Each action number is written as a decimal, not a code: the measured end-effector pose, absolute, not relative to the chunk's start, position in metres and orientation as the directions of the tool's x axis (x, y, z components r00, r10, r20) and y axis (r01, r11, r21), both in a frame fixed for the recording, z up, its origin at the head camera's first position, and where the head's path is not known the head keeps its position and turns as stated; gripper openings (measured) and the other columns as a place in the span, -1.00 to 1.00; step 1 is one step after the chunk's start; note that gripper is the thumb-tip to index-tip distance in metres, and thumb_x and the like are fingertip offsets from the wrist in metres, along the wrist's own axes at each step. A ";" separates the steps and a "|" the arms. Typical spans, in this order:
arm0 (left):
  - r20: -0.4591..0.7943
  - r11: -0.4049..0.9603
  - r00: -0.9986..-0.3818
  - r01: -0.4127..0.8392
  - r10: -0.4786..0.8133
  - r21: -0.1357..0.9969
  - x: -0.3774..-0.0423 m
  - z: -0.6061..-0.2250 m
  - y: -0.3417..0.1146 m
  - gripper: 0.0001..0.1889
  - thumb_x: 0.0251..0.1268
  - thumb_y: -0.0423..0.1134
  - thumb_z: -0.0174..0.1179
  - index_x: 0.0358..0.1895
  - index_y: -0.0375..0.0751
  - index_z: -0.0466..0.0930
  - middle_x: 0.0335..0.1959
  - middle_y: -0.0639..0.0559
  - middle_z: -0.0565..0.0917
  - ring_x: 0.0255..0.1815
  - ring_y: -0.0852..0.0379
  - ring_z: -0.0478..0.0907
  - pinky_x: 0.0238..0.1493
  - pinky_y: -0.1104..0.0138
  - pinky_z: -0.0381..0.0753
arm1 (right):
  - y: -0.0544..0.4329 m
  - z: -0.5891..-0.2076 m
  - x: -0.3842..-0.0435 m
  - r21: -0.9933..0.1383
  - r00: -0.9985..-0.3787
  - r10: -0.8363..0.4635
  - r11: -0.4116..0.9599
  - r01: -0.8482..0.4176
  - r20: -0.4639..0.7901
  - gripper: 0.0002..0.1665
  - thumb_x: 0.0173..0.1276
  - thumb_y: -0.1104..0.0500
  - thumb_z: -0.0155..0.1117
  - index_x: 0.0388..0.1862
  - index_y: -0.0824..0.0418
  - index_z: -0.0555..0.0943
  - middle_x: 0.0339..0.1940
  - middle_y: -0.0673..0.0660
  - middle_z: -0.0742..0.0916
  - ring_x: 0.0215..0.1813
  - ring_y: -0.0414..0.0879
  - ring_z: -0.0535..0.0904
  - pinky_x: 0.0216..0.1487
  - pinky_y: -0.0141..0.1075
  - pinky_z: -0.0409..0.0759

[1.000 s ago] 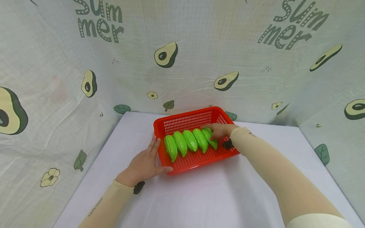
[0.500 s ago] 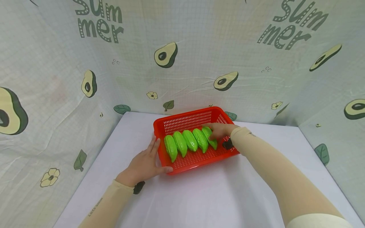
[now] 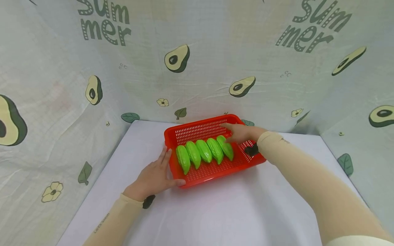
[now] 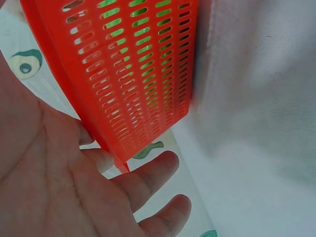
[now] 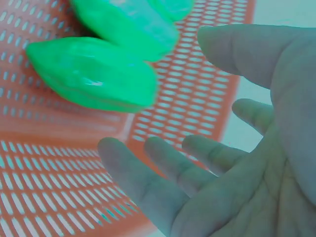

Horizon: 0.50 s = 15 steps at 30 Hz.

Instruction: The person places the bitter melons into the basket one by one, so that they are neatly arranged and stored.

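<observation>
Several bright green bitter melons (image 3: 203,151) lie side by side in a row inside a red perforated plastic basket (image 3: 215,174). My left hand (image 3: 154,179) rests on the basket's left end, its fingers extended along the end rim and its thumb on the near rim. In the left wrist view, two fingertips touch the red rim and the other fingers stay outside it. My right hand (image 3: 241,133) hovers over the basket's right part with fingers spread and nothing held. The right wrist view shows a gap between this hand and the rightmost bitter melon (image 5: 94,74).
A white-covered table (image 3: 215,212) carries the basket. Cloth walls (image 3: 209,68) printed with avocados and lettering enclose its back and sides. The basket's far rim stands close to the back wall.
My right hand has let go of the rightmost bitter melon and moved up and to the right, fingers spreading. My left hand stays on the basket.
</observation>
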<state>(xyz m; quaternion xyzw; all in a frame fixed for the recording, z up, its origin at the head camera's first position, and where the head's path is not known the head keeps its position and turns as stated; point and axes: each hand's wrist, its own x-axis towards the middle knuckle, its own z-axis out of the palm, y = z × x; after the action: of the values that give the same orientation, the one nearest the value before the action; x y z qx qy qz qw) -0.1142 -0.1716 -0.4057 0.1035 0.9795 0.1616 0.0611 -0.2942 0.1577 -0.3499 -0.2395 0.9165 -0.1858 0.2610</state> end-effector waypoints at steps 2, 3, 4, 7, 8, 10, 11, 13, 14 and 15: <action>-0.091 0.926 -0.971 0.182 0.223 0.330 -0.114 -0.404 -0.172 0.32 -0.04 0.58 0.18 0.61 -0.27 -0.12 0.62 -0.21 -0.16 0.23 -0.30 0.48 0.14 -0.05 0.56 | 0.161 -0.338 -0.290 -0.480 -0.746 -0.552 0.802 -0.355 -0.372 -0.07 0.43 0.08 0.29 0.64 0.04 0.05 0.51 0.23 0.33 0.31 0.15 0.40 0.26 0.08 0.47; -0.092 0.926 -0.970 0.182 0.224 0.329 -0.115 -0.404 -0.172 0.32 -0.03 0.57 0.18 0.61 -0.28 -0.13 0.62 -0.21 -0.16 0.23 -0.30 0.48 0.14 -0.05 0.56 | 0.164 -0.333 -0.288 -0.484 -0.745 -0.559 0.797 -0.362 -0.363 -0.08 0.43 0.07 0.29 0.64 0.04 0.05 0.51 0.24 0.33 0.32 0.15 0.41 0.27 0.09 0.46; -0.094 0.926 -0.970 0.183 0.225 0.331 -0.115 -0.404 -0.172 0.31 -0.02 0.56 0.20 0.60 -0.28 -0.13 0.62 -0.22 -0.16 0.22 -0.30 0.49 0.13 -0.05 0.57 | 0.167 -0.327 -0.285 -0.491 -0.740 -0.574 0.786 -0.377 -0.351 -0.08 0.44 0.07 0.28 0.64 0.07 0.06 0.50 0.27 0.34 0.32 0.17 0.44 0.27 0.10 0.45; -0.102 0.925 -0.968 0.184 0.229 0.333 -0.115 -0.404 -0.172 0.31 -0.01 0.54 0.21 0.60 -0.29 -0.14 0.62 -0.22 -0.18 0.23 -0.30 0.48 0.12 -0.05 0.57 | 0.179 -0.312 -0.274 -0.500 -0.737 -0.600 0.762 -0.410 -0.311 -0.11 0.44 0.07 0.28 0.62 0.12 0.10 0.49 0.31 0.35 0.34 0.25 0.43 0.30 0.14 0.42; -0.105 0.925 -0.967 0.184 0.230 0.334 -0.114 -0.404 -0.172 0.30 0.00 0.53 0.21 0.60 -0.29 -0.14 0.62 -0.22 -0.18 0.24 -0.31 0.48 0.13 -0.05 0.57 | 0.184 -0.308 -0.270 -0.507 -0.738 -0.606 0.755 -0.416 -0.297 -0.12 0.44 0.07 0.28 0.62 0.13 0.11 0.49 0.32 0.35 0.35 0.27 0.43 0.28 0.14 0.43; -0.110 0.925 -0.967 0.182 0.231 0.334 -0.114 -0.403 -0.172 0.30 0.00 0.52 0.22 0.60 -0.29 -0.14 0.63 -0.22 -0.19 0.27 -0.32 0.46 0.13 -0.06 0.56 | 0.196 -0.301 -0.261 -0.529 -0.740 -0.613 0.740 -0.415 -0.276 -0.14 0.45 0.09 0.27 0.61 0.17 0.13 0.48 0.33 0.36 0.35 0.32 0.41 0.22 0.12 0.50; -0.112 0.925 -0.966 0.183 0.231 0.334 -0.114 -0.402 -0.172 0.30 0.00 0.52 0.22 0.60 -0.29 -0.14 0.63 -0.22 -0.20 0.27 -0.32 0.45 0.13 -0.06 0.56 | 0.202 -0.299 -0.257 -0.543 -0.746 -0.610 0.735 -0.405 -0.269 -0.15 0.45 0.09 0.28 0.60 0.16 0.14 0.48 0.32 0.37 0.36 0.33 0.40 0.18 0.10 0.54; -0.112 0.924 -0.966 0.184 0.233 0.336 -0.114 -0.401 -0.171 0.30 0.00 0.52 0.22 0.60 -0.30 -0.13 0.62 -0.22 -0.20 0.27 -0.33 0.45 0.14 -0.08 0.56 | 0.216 -0.295 -0.249 -0.582 -0.749 -0.611 0.717 -0.385 -0.257 -0.16 0.45 0.11 0.28 0.60 0.17 0.15 0.48 0.31 0.37 0.38 0.34 0.36 0.12 0.07 0.60; -0.112 0.924 -0.966 0.184 0.233 0.334 -0.114 -0.400 -0.171 0.30 0.00 0.53 0.22 0.60 -0.30 -0.13 0.63 -0.22 -0.19 0.27 -0.33 0.45 0.13 -0.08 0.56 | 0.223 -0.293 -0.245 -0.598 -0.751 -0.610 0.708 -0.375 -0.252 -0.16 0.44 0.11 0.29 0.59 0.16 0.15 0.48 0.30 0.37 0.38 0.34 0.35 0.09 0.05 0.62; -0.113 0.925 -0.966 0.186 0.234 0.331 -0.114 -0.399 -0.171 0.30 -0.01 0.54 0.22 0.60 -0.30 -0.13 0.63 -0.22 -0.19 0.27 -0.33 0.45 0.14 -0.08 0.56 | 0.230 -0.292 -0.241 -0.611 -0.752 -0.611 0.701 -0.368 -0.248 -0.16 0.45 0.10 0.29 0.59 0.16 0.15 0.48 0.30 0.37 0.38 0.33 0.36 0.07 0.03 0.63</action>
<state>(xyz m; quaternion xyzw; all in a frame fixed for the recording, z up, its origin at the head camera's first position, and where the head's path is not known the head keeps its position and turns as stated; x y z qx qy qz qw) -0.1142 -0.1712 -0.3994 0.1073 0.9782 0.1609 0.0754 -0.2413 0.2304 -0.2923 -0.2733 0.8951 -0.2735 0.2220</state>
